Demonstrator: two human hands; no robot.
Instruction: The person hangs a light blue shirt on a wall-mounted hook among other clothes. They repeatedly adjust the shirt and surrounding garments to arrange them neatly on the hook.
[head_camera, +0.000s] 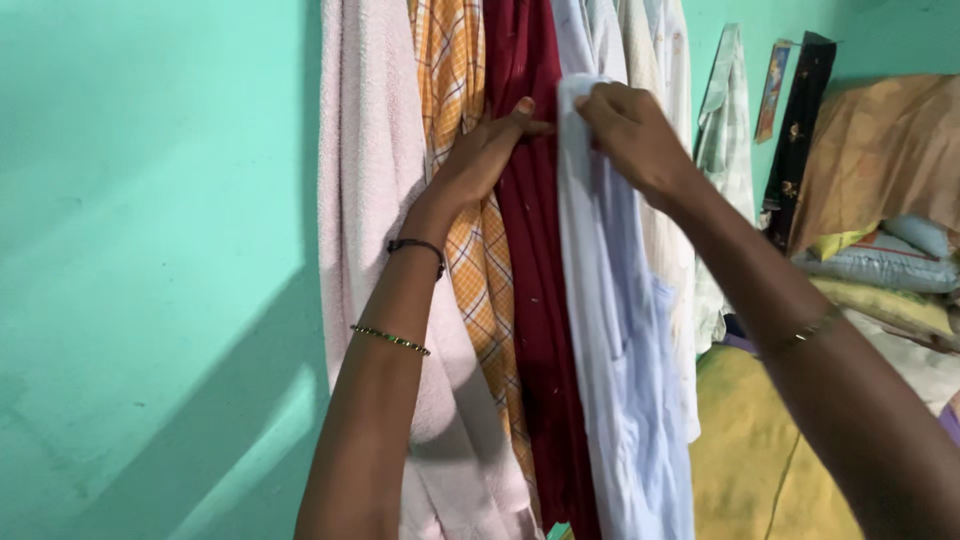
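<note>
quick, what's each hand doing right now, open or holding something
Left hand: open, fingers flat against the maroon garment.
Right hand: closed, pinching the top edge of the pale blue garment.

Turquoise wall (150, 250), hung with pink towel (365, 200), orange checked cloth (455, 80), maroon garment (535, 300), pale blue shirt (615, 350)

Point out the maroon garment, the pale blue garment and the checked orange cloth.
maroon garment (535, 300), head view, mid-length folds.
pale blue garment (610, 330), head view, front panel.
checked orange cloth (450, 70), head view, upper part.

Garment tops (520, 20) cut off; right fingers (600, 110) partly hidden.
</note>
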